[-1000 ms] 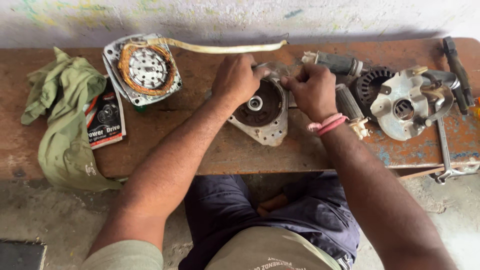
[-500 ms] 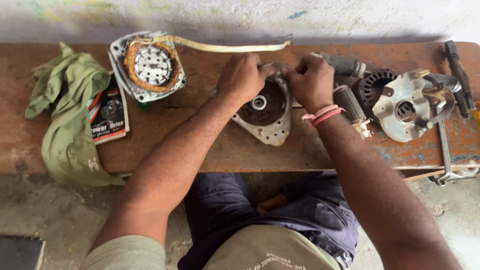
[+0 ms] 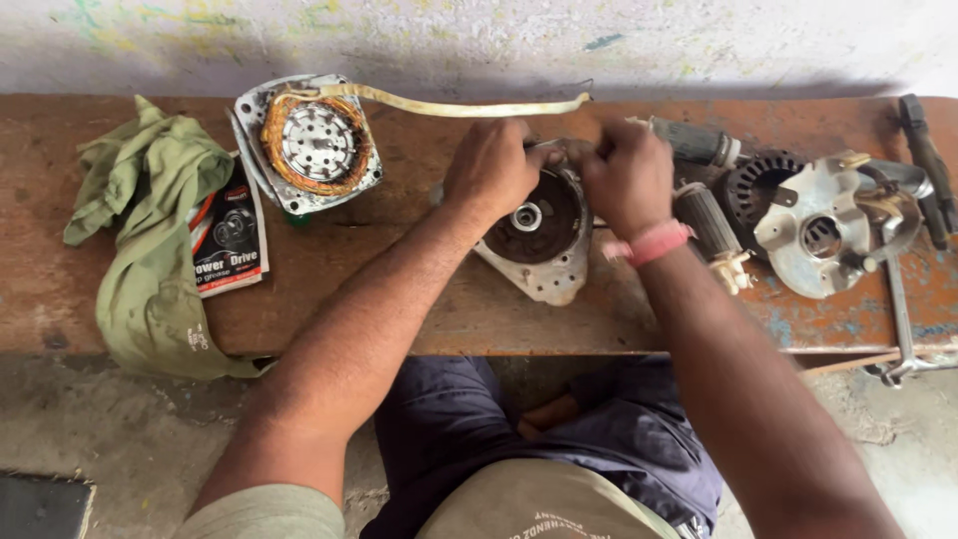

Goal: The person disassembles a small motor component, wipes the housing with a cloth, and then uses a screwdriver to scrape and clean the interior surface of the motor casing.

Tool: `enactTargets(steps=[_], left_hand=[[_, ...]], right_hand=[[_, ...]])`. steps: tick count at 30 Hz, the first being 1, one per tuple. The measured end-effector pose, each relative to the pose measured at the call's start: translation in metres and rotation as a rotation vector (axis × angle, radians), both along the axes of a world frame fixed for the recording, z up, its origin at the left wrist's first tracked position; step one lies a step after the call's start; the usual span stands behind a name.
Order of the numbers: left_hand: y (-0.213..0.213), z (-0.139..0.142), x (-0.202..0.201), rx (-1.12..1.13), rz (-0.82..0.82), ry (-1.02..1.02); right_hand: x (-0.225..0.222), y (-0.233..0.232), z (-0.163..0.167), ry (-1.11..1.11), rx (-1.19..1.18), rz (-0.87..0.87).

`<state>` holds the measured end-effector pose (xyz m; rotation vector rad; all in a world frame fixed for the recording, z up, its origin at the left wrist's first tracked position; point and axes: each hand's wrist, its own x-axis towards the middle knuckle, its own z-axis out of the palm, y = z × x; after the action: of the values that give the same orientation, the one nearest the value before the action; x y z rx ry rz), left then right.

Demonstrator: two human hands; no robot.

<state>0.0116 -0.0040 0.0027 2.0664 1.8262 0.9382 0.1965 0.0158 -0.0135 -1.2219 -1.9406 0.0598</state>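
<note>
both hands are brought together over the far rim of a motor end housing [image 3: 539,240], a grey cast-metal cover with a dark round cavity and a small bright bearing at its middle, which lies on the worn wooden bench [image 3: 439,309] just in front of the person. the left hand [image 3: 491,170] is curled over the housing's upper left edge, fingers bent down onto the rim; the right hand [image 3: 627,178], with a pink band [image 3: 654,243] on its wrist, is clenched just beside it at the upper right edge. some small part seems to be pinched between the two sets of fingertips – what it is cannot be told, since the knuckles hide it. to the left on the bench a stator with copper windings [image 3: 311,142] is seen in its metal frame, and a pale flat cable [image 3: 449,103] runs from it toward the hands. further left a crumpled green cloth [image 3: 150,240] is draped over the bench edge, with a small red and black packet [image 3: 228,238] lying against it. to the right – near the right forearm – a ribbed armature [image 3: 711,225], a dark round laminated core [image 3: 753,185] and a second grey metal end plate [image 3: 823,235] are laid close together, and a dark tool handle [image 3: 926,160] rests at the far right end.
</note>
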Motion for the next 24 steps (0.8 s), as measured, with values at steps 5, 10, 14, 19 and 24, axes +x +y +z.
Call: enactTargets(steps=[5, 10, 14, 19, 24], left_hand=[[0.003, -0.004, 0.002, -0.12, -0.016, 0.005], [0.004, -0.011, -0.003, 0.086, -0.046, 0.015], [0.003, -0.012, 0.001, -0.056, -0.002, -0.013], [-0.002, 0.002, 0.001, -0.123, 0.069, -0.004], [-0.011, 0.015, -0.023, -0.197, 0.091, 0.079]], right_hand=[[0.002, -0.011, 0.005, 0.099, -0.163, -0.076], [-0.013, 0.017, 0.021, 0.099, -0.033, -0.028], [0.008, -0.023, 0.001, 0.067, 0.011, -0.018], [0.031, -0.075, -0.001, 0.218, -0.183, 0.063], [0.035, -0.1, 0.03, 0.527, -0.236, 0.021]])
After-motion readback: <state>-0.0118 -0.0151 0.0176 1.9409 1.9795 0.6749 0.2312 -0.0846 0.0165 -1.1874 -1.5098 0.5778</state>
